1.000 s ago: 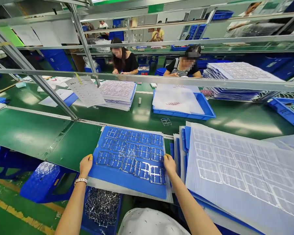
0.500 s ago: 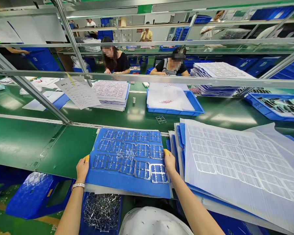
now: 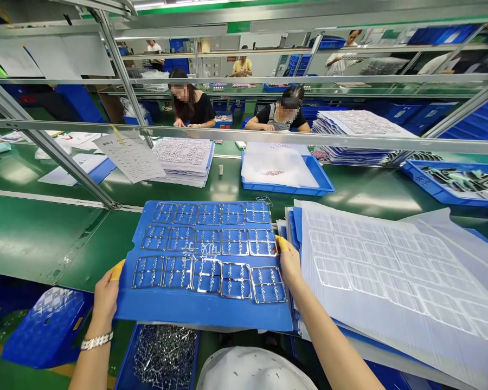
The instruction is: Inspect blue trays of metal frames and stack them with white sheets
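A blue plastic sheet is held level between my two hands, lifted over the bench's front edge. Several shiny metal frames with thin lettering inside lie on it in three rows. My left hand grips the sheet's left edge, a yellow cover on the thumb. On the right edge, my right hand has a similar yellow covering and its fingers go under the sheet. To the right stands a stack of sheets, with frames showing faintly through its translucent top layer.
Below the sheet is a blue bin of loose metal pieces. A blue tray and a paper stack stand farther back. A metal rail crosses above the bench. Two co-workers sit opposite; a blue stool is at left.
The blue sheet has come up and closer, its left side shifting left, and now looks larger. Both hands have kept their grip; my left hand has moved left and my right slightly right.
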Action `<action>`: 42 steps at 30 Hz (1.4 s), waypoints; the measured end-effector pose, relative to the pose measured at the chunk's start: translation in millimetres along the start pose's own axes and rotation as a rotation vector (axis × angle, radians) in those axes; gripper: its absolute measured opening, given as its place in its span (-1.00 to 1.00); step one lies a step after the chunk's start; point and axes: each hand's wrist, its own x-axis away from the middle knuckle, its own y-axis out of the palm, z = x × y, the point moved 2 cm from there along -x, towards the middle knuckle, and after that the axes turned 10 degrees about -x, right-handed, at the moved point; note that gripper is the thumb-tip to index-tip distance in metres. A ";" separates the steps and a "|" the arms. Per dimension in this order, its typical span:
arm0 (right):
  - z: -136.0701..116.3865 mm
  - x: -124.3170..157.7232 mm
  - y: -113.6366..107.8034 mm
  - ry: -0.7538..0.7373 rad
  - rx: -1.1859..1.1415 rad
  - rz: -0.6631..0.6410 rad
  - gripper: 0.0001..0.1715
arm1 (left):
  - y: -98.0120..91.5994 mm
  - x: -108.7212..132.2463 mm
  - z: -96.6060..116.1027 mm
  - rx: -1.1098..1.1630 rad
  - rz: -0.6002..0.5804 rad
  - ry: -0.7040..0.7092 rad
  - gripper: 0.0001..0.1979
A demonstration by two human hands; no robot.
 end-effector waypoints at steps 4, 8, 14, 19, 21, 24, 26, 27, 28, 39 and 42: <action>-25.3 0.5 -18.9 0.042 -0.075 0.015 -0.56 | -2.0 20.0 18.9 0.215 -0.033 -0.074 -0.55; -49.1 -3.9 -56.5 0.093 -0.165 0.047 -0.59 | 15.7 50.6 48.5 0.301 -0.104 -0.084 -0.56; -80.8 -15.4 -148.6 0.140 -0.288 0.185 -0.51 | 76.2 107.5 101.7 0.337 -0.282 0.031 -0.53; -97.2 -18.9 -230.1 0.108 -0.317 0.290 -0.54 | 133.0 152.9 140.5 0.331 -0.457 0.096 -0.49; -100.2 -18.1 -257.6 0.081 -0.326 0.328 -0.57 | 152.5 167.3 153.2 0.342 -0.484 0.104 -0.49; -101.4 -15.2 -292.6 0.059 -0.348 0.376 -0.55 | 178.3 183.9 170.1 0.366 -0.513 0.114 -0.49; -100.7 -12.3 -313.2 0.059 -0.362 0.424 -0.51 | 193.5 192.9 180.2 0.380 -0.545 0.111 -0.48; -100.2 -10.5 -323.0 0.059 -0.369 0.455 -0.50 | 200.2 196.8 185.1 0.385 -0.555 0.112 -0.48; -99.7 -8.5 -332.2 0.054 -0.375 0.487 -0.50 | 206.3 200.6 189.8 0.387 -0.566 0.118 -0.48; -110.4 21.1 -380.3 0.029 -0.404 0.645 -0.58 | 236.9 239.5 218.1 0.354 -0.729 0.176 -0.47; -111.6 19.4 -388.1 0.042 -0.389 0.696 -0.60 | 235.2 253.3 224.3 0.366 -0.769 0.209 -0.48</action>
